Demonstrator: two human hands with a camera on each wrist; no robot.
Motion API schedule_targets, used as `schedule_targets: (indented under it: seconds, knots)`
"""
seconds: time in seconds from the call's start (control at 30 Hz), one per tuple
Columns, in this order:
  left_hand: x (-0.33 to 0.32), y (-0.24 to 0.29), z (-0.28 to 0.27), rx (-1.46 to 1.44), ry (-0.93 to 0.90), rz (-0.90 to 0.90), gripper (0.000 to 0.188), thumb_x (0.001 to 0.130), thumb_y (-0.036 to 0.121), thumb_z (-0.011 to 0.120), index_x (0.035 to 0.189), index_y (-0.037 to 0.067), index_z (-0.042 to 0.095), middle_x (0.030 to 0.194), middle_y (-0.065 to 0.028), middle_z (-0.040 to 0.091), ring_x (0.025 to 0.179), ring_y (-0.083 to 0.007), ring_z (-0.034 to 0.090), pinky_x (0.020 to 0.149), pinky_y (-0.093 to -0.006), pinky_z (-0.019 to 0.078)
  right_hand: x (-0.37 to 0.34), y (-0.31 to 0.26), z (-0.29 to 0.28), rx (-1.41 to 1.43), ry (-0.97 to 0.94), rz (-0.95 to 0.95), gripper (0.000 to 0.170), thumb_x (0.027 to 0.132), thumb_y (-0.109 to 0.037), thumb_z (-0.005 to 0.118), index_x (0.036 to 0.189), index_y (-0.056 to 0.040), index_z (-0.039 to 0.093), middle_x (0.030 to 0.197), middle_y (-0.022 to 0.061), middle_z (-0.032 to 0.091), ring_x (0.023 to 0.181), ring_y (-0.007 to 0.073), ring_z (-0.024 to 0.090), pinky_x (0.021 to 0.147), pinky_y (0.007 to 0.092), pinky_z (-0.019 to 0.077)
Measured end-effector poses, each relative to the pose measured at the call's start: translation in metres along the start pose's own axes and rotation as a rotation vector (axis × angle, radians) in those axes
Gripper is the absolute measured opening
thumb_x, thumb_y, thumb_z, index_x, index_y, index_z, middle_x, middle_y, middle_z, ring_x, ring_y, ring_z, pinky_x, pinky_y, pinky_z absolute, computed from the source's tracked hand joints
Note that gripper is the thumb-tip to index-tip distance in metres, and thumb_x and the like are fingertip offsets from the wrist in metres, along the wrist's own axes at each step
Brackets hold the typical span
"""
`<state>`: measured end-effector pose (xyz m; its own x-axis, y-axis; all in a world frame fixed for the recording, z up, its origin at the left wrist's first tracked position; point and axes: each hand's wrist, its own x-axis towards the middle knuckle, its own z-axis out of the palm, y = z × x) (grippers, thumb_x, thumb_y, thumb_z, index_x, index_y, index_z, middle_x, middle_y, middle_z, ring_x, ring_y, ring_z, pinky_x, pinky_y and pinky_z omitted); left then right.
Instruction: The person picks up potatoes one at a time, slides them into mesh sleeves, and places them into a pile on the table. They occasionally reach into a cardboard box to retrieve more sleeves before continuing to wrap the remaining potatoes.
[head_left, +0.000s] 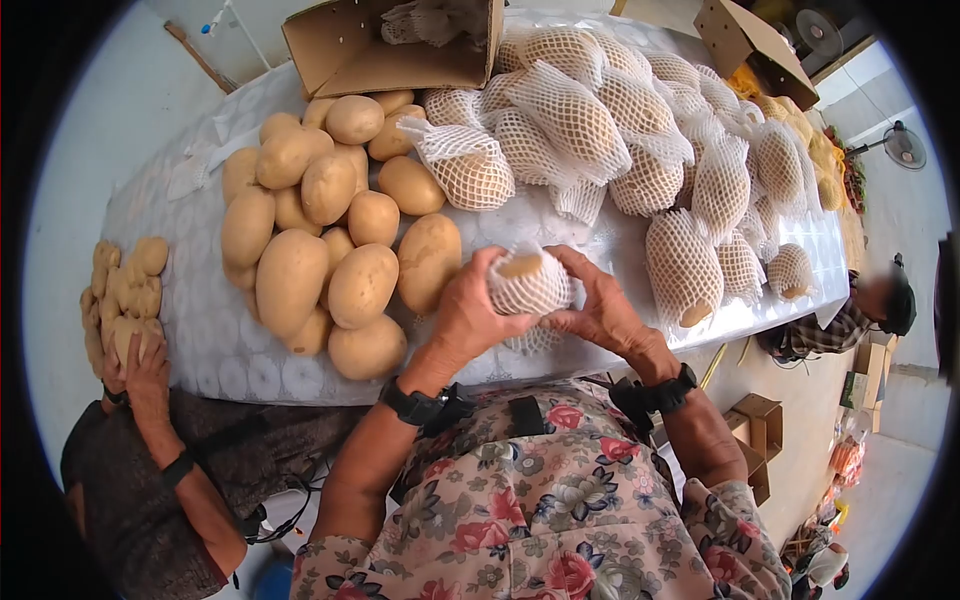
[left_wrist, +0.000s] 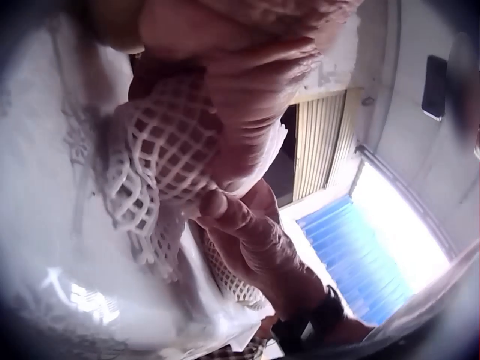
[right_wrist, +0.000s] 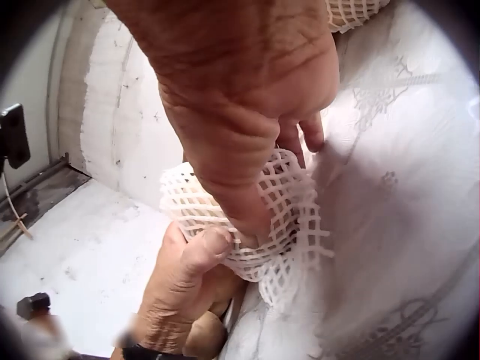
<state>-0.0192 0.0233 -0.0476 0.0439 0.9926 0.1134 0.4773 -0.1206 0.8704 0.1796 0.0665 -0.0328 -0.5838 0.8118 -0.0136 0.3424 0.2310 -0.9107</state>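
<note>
A potato in a white foam net [head_left: 530, 285] is held between both hands above the table's front edge, with some tan skin showing at the net's top. My left hand [head_left: 470, 310] grips its left side, fingers curled round it. On the other side my right hand [head_left: 605, 315] pinches the net with thumb and fingers. The right wrist view shows the right thumb pressed on the mesh [right_wrist: 281, 217] beside the left thumb [right_wrist: 206, 251]. Loose net hangs below the hands in the left wrist view [left_wrist: 139, 202].
Bare potatoes [head_left: 290, 270] are piled at left, netted ones [head_left: 570, 120] at back and right. An open cardboard box [head_left: 390, 60] stands at the back. Another person's hands [head_left: 145, 375] touch potatoes at far left; a person in a dark cap [head_left: 880, 300] is at far right.
</note>
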Motion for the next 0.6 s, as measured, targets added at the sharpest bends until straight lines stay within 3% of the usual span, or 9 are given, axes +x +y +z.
schedule_targets:
  seconds: [0.13, 0.17, 0.3, 0.4, 0.53, 0.6]
  knots:
    - [0.003, 0.006, -0.025, -0.511, 0.047, -0.175, 0.061, 0.064, 0.02, 0.076, 0.113, -0.002, 0.045, 0.098, -0.0088, 0.06, 0.084, -0.0143, 0.059, 0.077, -0.0282, 0.0497, 0.007, -0.022, -0.013, 0.152, -0.03, 0.001, 0.062, 0.071, -0.039, 0.077, 0.114, -0.0008, 0.055, 0.095, 0.0074, 0.063, 0.09, 0.0168, 0.057, 0.082, 0.0321, 0.0464]
    - [0.002, 0.011, -0.03, -0.66, 0.064, -0.21, 0.061, 0.065, 0.021, 0.076, 0.113, -0.001, 0.046, 0.098, -0.0082, 0.06, 0.085, -0.0138, 0.059, 0.078, -0.0281, 0.0498, 0.008, -0.019, -0.01, 0.18, -0.011, -0.024, 0.047, 0.077, -0.034, 0.073, 0.107, -0.0004, 0.057, 0.088, 0.0054, 0.063, 0.079, 0.0123, 0.057, 0.073, 0.0292, 0.048]
    - [-0.005, 0.015, -0.045, -0.984, 0.099, -0.227, 0.062, 0.068, 0.025, 0.076, 0.118, 0.001, 0.046, 0.105, -0.0064, 0.059, 0.094, -0.0136, 0.058, 0.084, -0.0297, 0.0491, 0.004, -0.038, -0.016, 0.256, -0.109, 0.057, 0.027, 0.086, -0.023, 0.066, 0.102, -0.0018, 0.058, 0.082, 0.0041, 0.062, 0.076, 0.0105, 0.056, 0.071, 0.0263, 0.0479]
    - [-0.012, 0.011, -0.055, -1.169, 0.081, -0.243, 0.068, 0.068, 0.027, 0.078, 0.121, 0.001, 0.045, 0.11, -0.0068, 0.058, 0.1, -0.0156, 0.057, 0.088, -0.0318, 0.0486, 0.007, -0.025, -0.021, 0.692, -0.084, 0.169, 0.025, 0.086, -0.018, 0.066, 0.103, -0.0015, 0.058, 0.081, 0.0032, 0.061, 0.077, 0.0107, 0.057, 0.074, 0.0264, 0.0479]
    - [-0.02, 0.007, -0.059, -1.315, 0.023, -0.251, 0.075, 0.068, 0.033, 0.079, 0.125, 0.001, 0.042, 0.114, -0.0073, 0.056, 0.104, -0.0174, 0.056, 0.091, -0.0338, 0.0478, 0.014, -0.059, -0.001, 0.65, 0.115, 0.028, 0.037, 0.084, -0.022, 0.068, 0.112, -0.0022, 0.053, 0.098, 0.0048, 0.06, 0.089, 0.012, 0.056, 0.081, 0.0289, 0.0481]
    - [-0.023, 0.012, -0.06, -1.282, 0.011, -0.225, 0.078, 0.068, 0.038, 0.079, 0.126, 0.002, 0.042, 0.115, -0.0065, 0.056, 0.106, -0.0173, 0.055, 0.092, -0.0344, 0.0473, 0.02, -0.071, 0.009, 0.708, 0.019, -0.018, 0.041, 0.084, -0.025, 0.069, 0.114, -0.0032, 0.052, 0.104, 0.005, 0.059, 0.095, 0.0115, 0.055, 0.083, 0.0298, 0.0476]
